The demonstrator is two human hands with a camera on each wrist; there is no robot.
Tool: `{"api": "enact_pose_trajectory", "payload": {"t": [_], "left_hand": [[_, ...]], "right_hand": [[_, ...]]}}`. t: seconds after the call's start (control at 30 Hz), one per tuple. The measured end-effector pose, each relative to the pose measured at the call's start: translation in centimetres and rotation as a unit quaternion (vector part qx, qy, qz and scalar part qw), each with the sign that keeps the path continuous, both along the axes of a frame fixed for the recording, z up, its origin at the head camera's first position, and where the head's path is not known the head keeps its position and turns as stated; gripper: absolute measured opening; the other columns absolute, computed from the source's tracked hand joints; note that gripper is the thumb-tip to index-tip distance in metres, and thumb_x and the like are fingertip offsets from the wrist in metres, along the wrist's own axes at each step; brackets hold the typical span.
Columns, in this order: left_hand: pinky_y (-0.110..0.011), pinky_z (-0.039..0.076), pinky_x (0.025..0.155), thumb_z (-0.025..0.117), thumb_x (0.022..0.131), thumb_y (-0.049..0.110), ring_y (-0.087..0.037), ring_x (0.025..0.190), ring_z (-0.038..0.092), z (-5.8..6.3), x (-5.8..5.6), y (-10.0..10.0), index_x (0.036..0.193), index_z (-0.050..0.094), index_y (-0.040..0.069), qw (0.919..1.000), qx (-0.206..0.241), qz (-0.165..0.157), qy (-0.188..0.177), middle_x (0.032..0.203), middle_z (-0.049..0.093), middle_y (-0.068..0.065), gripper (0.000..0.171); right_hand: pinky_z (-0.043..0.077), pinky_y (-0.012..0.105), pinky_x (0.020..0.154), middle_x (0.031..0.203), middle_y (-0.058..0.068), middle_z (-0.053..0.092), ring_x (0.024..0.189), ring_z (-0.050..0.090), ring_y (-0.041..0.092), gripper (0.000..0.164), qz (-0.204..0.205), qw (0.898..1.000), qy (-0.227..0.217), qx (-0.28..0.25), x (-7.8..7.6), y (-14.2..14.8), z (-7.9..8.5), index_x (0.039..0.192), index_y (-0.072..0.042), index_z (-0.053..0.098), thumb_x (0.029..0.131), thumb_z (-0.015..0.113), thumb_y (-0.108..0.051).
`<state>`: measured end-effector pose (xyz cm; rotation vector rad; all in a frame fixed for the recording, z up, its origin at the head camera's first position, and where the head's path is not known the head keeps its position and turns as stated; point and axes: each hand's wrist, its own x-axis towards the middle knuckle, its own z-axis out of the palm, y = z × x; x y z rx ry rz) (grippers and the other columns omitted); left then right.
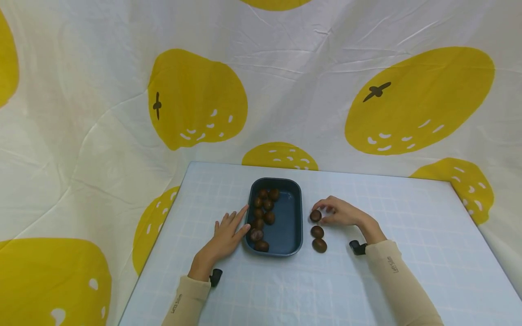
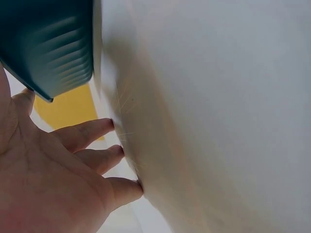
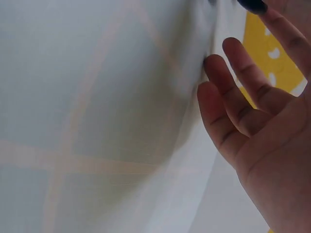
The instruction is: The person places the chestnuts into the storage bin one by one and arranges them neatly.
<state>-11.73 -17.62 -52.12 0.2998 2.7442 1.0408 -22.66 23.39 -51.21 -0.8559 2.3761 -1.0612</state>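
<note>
A dark blue tray [image 1: 291, 217] holds several glossy brown chestnuts [image 1: 269, 217] along its left side. My left hand [image 1: 224, 237] lies beside it with fingers spread, index finger and thumb at the tray's left rim. In the left wrist view, the other fingertips [image 2: 119, 150] touch the table. To the right of the tray, my right hand [image 1: 340, 213] pinches a chestnut [image 1: 315, 215] between thumb and index finger. A dark edge of that chestnut [image 3: 252, 5] shows at the top of the right wrist view, where the remaining fingers are loosely bent.
Two more chestnuts [image 1: 318, 238] lie on the table just nearer than the pinched one, in a rough column. The table [image 1: 269, 290] has a pale checked cover. Behind it hangs a white cloth [image 1: 293, 90] printed with large yellow fruit.
</note>
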Motion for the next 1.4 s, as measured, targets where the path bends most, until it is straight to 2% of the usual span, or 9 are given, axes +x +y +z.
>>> {"api": "enact_pose_trajectory", "payload": {"t": [0.1,0.3,0.53,0.83,1.07,1.23,1.4], "left_hand": [[-0.073,-0.001,0.109,0.038,0.105,0.055,-0.049,0.147,0.009,0.0,-0.1,0.0,0.161,0.016,0.039,1.0,-0.001,0.0,0.002,0.16,0.026,-0.024,0.061],[-0.071,-0.003,0.11,0.035,0.104,0.06,-0.046,0.148,0.007,-0.2,-0.2,-0.1,0.159,0.012,0.047,1.0,0.002,0.0,-0.006,0.161,0.023,-0.021,0.061],[-0.071,-0.003,0.11,0.035,0.104,0.061,-0.045,0.149,0.007,-0.4,-0.3,-0.1,0.158,0.012,0.048,1.0,0.002,0.0,-0.009,0.161,0.024,-0.02,0.061],[-0.071,-0.003,0.11,0.035,0.103,0.061,-0.045,0.148,0.007,-0.5,-0.2,-0.2,0.158,0.012,0.048,1.0,-0.001,0.001,-0.008,0.161,0.024,-0.02,0.061],[-0.072,-0.002,0.109,0.036,0.104,0.059,-0.047,0.148,0.007,-0.3,-0.2,-0.2,0.16,0.015,0.044,1.0,0.001,-0.001,-0.004,0.161,0.024,-0.021,0.061],[-0.073,-0.002,0.108,0.038,0.105,0.055,-0.049,0.147,0.009,-0.3,-0.2,-0.2,0.16,0.017,0.041,1.0,0.003,0.0,-0.001,0.16,0.025,-0.023,0.061],[-0.072,-0.002,0.109,0.037,0.104,0.058,-0.047,0.148,0.008,-0.3,-0.3,-0.1,0.16,0.015,0.043,1.0,0.0,0.002,-0.008,0.161,0.025,-0.021,0.061]], "right_hand": [[0.045,0.054,0.094,0.113,0.002,0.062,0.104,0.054,0.029,0.038,-0.007,1.0,0.001,-0.002,0.1,-0.1,0.5,0.122,-0.017,0.069,0.086,0.081,-0.014],[0.049,0.053,0.092,0.117,0.006,0.063,0.105,0.059,0.031,0.04,-0.02,0.999,-0.008,-0.039,0.4,-0.4,1.6,0.127,-0.014,0.066,0.089,0.079,-0.019],[0.048,0.051,0.092,0.121,0.001,0.063,0.109,0.057,0.028,0.04,-0.013,0.997,-0.011,-0.07,0.3,-1.2,3.0,0.13,-0.018,0.064,0.092,0.076,-0.022],[0.047,0.056,0.093,0.119,-0.002,0.061,0.109,0.058,0.028,0.041,0.032,0.995,0.033,-0.083,-0.1,-4.3,5.9,0.13,-0.021,0.065,0.091,0.078,-0.025],[0.046,0.059,0.092,0.121,-0.004,0.06,0.108,0.057,0.031,0.04,0.06,0.993,0.04,-0.097,-0.8,-7.6,7.5,0.13,-0.021,0.066,0.091,0.077,-0.021],[0.048,0.056,0.09,0.119,-0.004,0.061,0.108,0.057,0.033,0.04,0.094,0.988,0.047,-0.112,-1.3,-10.4,7.9,0.13,-0.017,0.067,0.091,0.077,-0.02],[0.048,0.057,0.093,0.121,0.002,0.062,0.109,0.059,0.026,0.042,0.14,0.98,0.032,-0.136,-1.7,-12.9,7.5,0.131,-0.008,0.064,0.091,0.076,-0.013]]}}
